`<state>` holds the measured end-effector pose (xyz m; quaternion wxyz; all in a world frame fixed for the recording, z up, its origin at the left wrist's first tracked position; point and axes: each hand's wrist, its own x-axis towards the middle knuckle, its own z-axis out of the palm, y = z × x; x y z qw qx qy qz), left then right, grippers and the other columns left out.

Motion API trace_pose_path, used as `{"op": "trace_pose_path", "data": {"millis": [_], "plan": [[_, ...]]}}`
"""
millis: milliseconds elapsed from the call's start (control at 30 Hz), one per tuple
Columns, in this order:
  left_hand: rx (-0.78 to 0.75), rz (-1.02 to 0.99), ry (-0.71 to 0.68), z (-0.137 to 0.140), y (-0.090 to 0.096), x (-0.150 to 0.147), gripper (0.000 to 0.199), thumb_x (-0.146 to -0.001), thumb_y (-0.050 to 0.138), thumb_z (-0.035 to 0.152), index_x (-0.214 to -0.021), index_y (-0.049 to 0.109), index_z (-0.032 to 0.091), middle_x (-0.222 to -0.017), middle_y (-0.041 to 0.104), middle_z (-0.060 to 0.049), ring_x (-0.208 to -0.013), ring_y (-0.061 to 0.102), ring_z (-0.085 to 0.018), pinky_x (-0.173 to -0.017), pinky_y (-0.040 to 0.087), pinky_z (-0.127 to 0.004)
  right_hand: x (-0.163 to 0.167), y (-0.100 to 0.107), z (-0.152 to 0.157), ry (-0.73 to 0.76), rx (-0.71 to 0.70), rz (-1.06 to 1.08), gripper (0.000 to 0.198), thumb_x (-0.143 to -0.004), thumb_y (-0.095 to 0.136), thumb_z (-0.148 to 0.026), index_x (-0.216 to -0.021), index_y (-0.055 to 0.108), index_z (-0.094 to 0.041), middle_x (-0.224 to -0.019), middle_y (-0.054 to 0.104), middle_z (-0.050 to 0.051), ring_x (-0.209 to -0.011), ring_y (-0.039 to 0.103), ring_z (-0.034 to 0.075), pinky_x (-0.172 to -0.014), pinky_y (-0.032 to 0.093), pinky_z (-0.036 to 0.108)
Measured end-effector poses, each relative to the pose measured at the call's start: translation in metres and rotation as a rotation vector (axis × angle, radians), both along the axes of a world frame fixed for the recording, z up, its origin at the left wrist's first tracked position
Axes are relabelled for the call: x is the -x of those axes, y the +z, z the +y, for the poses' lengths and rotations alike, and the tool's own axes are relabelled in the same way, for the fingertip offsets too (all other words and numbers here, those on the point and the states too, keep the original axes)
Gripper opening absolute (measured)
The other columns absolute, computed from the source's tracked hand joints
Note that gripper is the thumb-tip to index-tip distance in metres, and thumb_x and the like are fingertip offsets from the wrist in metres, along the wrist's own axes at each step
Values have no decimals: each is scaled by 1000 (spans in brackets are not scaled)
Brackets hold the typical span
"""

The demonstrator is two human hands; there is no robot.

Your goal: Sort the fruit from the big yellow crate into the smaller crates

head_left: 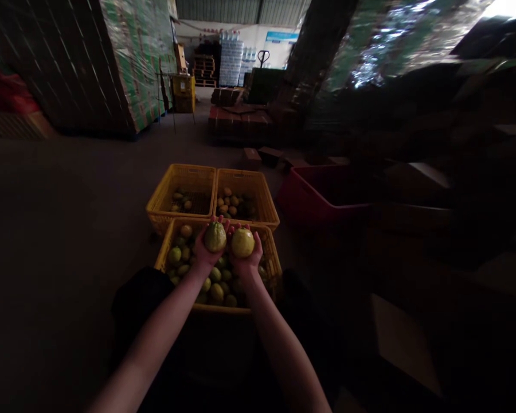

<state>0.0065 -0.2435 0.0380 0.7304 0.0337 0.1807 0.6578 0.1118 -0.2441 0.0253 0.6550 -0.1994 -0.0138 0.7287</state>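
- Fruit of greener colour (215, 237) is dull green-yellow, with shallow grooves running down its side and a narrower upper end.
- Fruit of yellower colour (242, 243) is paler, rounder, and looks smoother.
- Both are held side by side, near each other, over the far part of the near crate (223, 310).
- Left hand (203, 253) is half closed, palm upward, cupped under and around the greener one; right hand (247, 263) is cupped in the same manner around the yellower one. I cannot tell whether the fingertips of the two hands touch.
- Near crate, which is yellow, contains many green and yellowish fruits (217, 292); arms hide some, so I cannot give their exact number.
- Far left crate (151, 207), also yellow, has only a few fruits, about four, on its slatted bottom.
- Far right crate (264, 194), yellow too, holds more, of orange-yellow and green tones; the darker ones are difficult to count.
- Red tub (298, 198) stands to the right, its inside too dark for reading.
- Counted: two hands, two held fruits, three yellow crates, one red tub.
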Motion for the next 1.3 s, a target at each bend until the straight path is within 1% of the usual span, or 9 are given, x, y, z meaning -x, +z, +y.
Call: {"op": "trace_pose_path", "data": {"millis": [167, 400, 600, 700, 800, 867, 1033, 1167, 1300], "plan": [[-3, -42, -28, 2, -5, -1, 28, -93, 41, 29, -100, 67, 20, -124, 67, -5, -111, 64, -20, -86, 56, -31, 0, 0, 1, -25, -10, 16, 22, -74, 63, -35, -92, 66, -24, -85, 76, 0, -82, 72, 20, -78, 60, 35], [13, -34, -18, 6, -11, -2, 22, -89, 46, 27, -92, 66, 21, -108, 72, -5, -106, 66, -19, -91, 53, -32, -1, 0, 3, -28, -8, 8, 18, -75, 63, -30, -90, 67, -24, -81, 77, -1, -77, 73, 17, -74, 60, 31], [53, -23, -26, 2, -6, -5, 26, -88, 46, 25, -104, 66, 22, -111, 72, -5, -112, 64, -18, -98, 50, -32, -2, 3, -2, -18, -56, -15, 18, -72, 67, -33, -89, 67, -26, -82, 76, -4, -78, 73, 16, -76, 60, 31], [73, -64, -24, 0, -4, -5, 29, -90, 44, 25, -108, 66, 20, -103, 74, -5, -105, 67, -17, -97, 50, -30, -2, 6, -5, -29, -38, -15, 18, -72, 65, -34, -89, 67, -28, -82, 76, -4, -78, 73, 16, -76, 60, 31], [100, -73, -35, 0, -3, -4, 29, -93, 40, 25, -101, 68, 20, -93, 75, -4, -93, 70, -14, -91, 53, -27, -2, 7, -6, -27, -33, -32, 20, -70, 65, -34, -89, 67, -29, -83, 76, -4, -77, 72, 16, -74, 60, 32], [108, -62, -24, 0, -3, -3, 29, -93, 40, 24, -97, 68, 19, -90, 75, -4, -90, 70, -14, -90, 53, -27, -1, 7, -6, -18, -40, -50, 21, -68, 65, -34, -89, 67, -29, -84, 76, -4, -77, 72, 16, -74, 60, 32], [87, -18, 4, -1, -1, -4, 29, -89, 45, 24, -108, 66, 20, -91, 75, -3, -91, 69, -15, -93, 51, -29, 0, 6, -6, -44, -40, -99, 21, -69, 61, -35, -88, 66, -30, -84, 76, -4, -76, 71, 17, -77, 60, 35], [91, 44, 15, -3, 2, -6, 35, -89, 44, 22, -118, 62, 23, -99, 74, -4, -90, 69, -15, -90, 52, -30, 0, 5, -7, -42, -37, -47, 25, -69, 61, -35, -91, 66, -25, -86, 76, -2, -78, 71, 18, -81, 59, 36], [91, 43, 10, -3, 2, -8, 34, -91, 40, 22, -118, 61, 23, -93, 74, -3, -87, 69, -14, -88, 53, -29, 1, 2, -5, -80, -18, -10, 27, -69, 56, -34, -93, 65, -24, -81, 75, -1, -77, 71, 19, -83, 58, 38]]}}
